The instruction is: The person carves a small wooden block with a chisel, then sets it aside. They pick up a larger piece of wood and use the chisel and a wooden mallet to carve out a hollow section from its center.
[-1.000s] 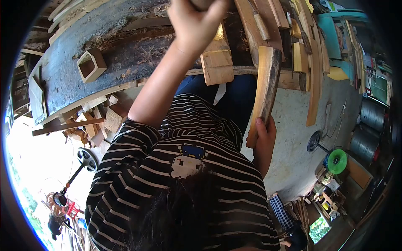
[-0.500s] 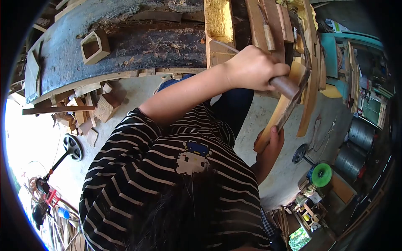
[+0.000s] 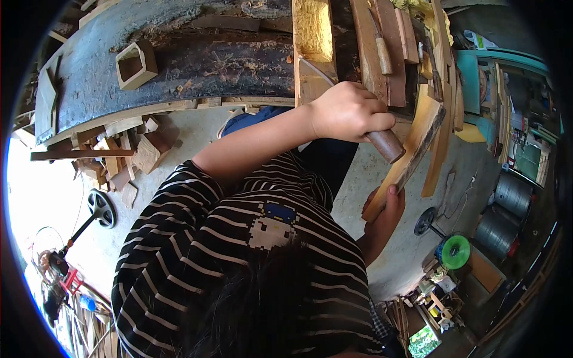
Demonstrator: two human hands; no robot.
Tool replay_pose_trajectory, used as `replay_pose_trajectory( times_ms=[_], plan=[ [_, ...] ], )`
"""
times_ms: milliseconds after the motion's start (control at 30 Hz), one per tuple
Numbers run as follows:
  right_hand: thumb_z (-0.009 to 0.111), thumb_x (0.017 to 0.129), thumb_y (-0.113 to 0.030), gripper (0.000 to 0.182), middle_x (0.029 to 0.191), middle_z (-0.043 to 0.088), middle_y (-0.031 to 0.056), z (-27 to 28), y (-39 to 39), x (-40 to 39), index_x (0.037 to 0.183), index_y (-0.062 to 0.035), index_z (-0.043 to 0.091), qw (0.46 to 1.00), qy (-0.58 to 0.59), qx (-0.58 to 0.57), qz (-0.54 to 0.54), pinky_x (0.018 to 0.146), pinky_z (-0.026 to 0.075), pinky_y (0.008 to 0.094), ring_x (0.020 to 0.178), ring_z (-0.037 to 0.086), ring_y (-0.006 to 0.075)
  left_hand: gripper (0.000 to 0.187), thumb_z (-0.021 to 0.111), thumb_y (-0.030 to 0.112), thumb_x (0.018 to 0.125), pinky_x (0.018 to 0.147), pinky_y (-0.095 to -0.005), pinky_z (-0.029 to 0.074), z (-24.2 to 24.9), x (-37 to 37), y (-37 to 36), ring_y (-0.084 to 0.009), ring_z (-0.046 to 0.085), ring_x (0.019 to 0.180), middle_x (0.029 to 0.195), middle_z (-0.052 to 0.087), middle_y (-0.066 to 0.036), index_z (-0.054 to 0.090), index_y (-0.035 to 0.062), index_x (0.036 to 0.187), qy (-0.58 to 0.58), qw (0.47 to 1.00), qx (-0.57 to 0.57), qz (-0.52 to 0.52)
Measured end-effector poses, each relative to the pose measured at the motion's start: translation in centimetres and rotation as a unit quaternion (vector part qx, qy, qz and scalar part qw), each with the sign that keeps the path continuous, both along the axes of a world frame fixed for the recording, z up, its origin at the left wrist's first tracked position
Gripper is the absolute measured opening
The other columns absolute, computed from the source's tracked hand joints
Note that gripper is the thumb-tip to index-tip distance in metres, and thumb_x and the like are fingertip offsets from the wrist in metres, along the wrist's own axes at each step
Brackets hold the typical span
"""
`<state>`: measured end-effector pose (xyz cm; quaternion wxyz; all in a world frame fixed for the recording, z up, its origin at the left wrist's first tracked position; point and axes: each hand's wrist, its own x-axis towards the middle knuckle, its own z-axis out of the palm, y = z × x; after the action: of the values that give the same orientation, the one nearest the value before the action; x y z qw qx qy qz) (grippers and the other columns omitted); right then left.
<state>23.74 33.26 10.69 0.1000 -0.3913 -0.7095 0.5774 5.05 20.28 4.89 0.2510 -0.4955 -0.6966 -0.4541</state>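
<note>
My left hand (image 3: 352, 113) is closed around the brown wooden handle (image 3: 385, 147) of a tool. A thin curved metal part (image 3: 317, 70) shows on the far side of this fist. The handle's blunt end is close beside a long wooden piece (image 3: 407, 156), which has a yellowish face and a dark, rough edge. Below, my right hand (image 3: 387, 210) grips the lower end of that piece, its thumb on the edge. The piece slants up to the right, its upper end near the workbench's stacked boards.
A dark, rough slab (image 3: 227, 68) bears a hollow wooden block (image 3: 136, 64). Beside it are a hollowed yellow block (image 3: 314, 33) and a wooden-handled tool (image 3: 382, 53). Offcuts (image 3: 110, 156) lie on the floor at left. A green reel (image 3: 455, 252) and metal drums (image 3: 501, 209) stand at right.
My left hand has moved left and slightly down with the tool. The handle's end, earlier over the wooden piece, now shows more to its left. My right hand has barely moved.
</note>
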Motion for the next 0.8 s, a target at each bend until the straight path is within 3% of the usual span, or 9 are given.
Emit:
replay_pose_trajectory(
  times_ms=[267, 333, 467, 633, 767, 800],
  plan=[
    [0.05, 0.087, -0.041, 0.045, 0.058, 0.046, 0.0059, 0.0, 0.3, 1.0, 0.104, -0.0003, 0.047, 0.994, 0.094, 0.009, 0.052, 0.037, 0.035, 0.026, 0.04, 0.04, 0.0143, 0.033, 0.075, 0.024, 0.06, 0.055, -0.0349, 0.05, 0.1, -0.2, -0.1, -0.0237, 0.061, 0.063, 0.072, 0.059, -0.002, 0.059, 0.015, 0.087, -0.006, 1.0, 0.008, 0.009],
    [0.059, 0.08, -0.043, 0.055, 0.062, 0.049, 0.0089, 0.3, 0.3, 1.1, 0.108, 0.0023, 0.043, 0.99, 0.128, -0.005, 0.061, 0.042, 0.039, 0.0272, 0.045, 0.047, 0.0156, 0.034, 0.075, 0.024, 0.06, 0.055, -0.0351, 0.05, 0.0, -0.2, -0.1, -0.024, 0.062, 0.063, 0.072, 0.06, -0.003, 0.059, 0.0147, 0.087, -0.005, 1.0, 0.01, 0.014],
    [0.06, 0.079, -0.042, 0.057, 0.061, 0.049, 0.0095, 0.0, 0.6, 1.5, 0.109, 0.0029, 0.042, 0.979, 0.185, 0.005, 0.089, 0.042, 0.04, 0.0272, 0.045, 0.047, 0.016, 0.035, 0.076, 0.023, 0.059, 0.056, -0.0357, 0.05, 0.2, -0.2, -0.1, -0.0247, 0.062, 0.064, 0.073, 0.06, -0.004, 0.059, 0.0133, 0.088, -0.007, 1.0, 0.029, 0.008],
    [0.056, 0.081, -0.044, 0.054, 0.058, 0.047, 0.0089, -0.3, 0.1, 1.3, 0.104, 0.0039, 0.045, 0.963, 0.218, 0.116, 0.106, 0.037, 0.038, 0.026, 0.041, 0.043, 0.0168, 0.037, 0.076, 0.023, 0.058, 0.056, -0.0362, 0.051, 0.1, -0.5, 0.0, -0.0256, 0.062, 0.064, 0.074, 0.061, -0.005, 0.059, 0.0112, 0.088, -0.011, 0.999, 0.034, 0.011],
    [0.057, 0.081, -0.049, 0.056, 0.058, 0.047, 0.0092, 0.5, -0.5, 1.3, 0.1, 0.0028, 0.046, 0.962, 0.249, 0.075, 0.084, 0.038, 0.039, 0.0261, 0.041, 0.044, 0.0176, 0.037, 0.077, 0.023, 0.058, 0.056, -0.0367, 0.051, 0.4, -0.5, -0.1, -0.027, 0.062, 0.064, 0.072, 0.06, -0.005, 0.058, 0.01, 0.088, -0.023, 0.998, 0.049, 0.009],
    [0.06, 0.08, -0.046, 0.056, 0.058, 0.049, 0.0108, 1.0, -0.7, 1.6, 0.102, 0.0026, 0.044, 0.934, 0.333, 0.049, 0.117, 0.041, 0.041, 0.028, 0.044, 0.048, 0.019, 0.038, 0.077, 0.023, 0.058, 0.056, -0.0369, 0.051, 0.5, -0.6, -0.2, -0.0274, 0.062, 0.064, 0.072, 0.06, -0.006, 0.058, 0.0099, 0.088, -0.027, 0.998, 0.051, 0.009]
  ],
)
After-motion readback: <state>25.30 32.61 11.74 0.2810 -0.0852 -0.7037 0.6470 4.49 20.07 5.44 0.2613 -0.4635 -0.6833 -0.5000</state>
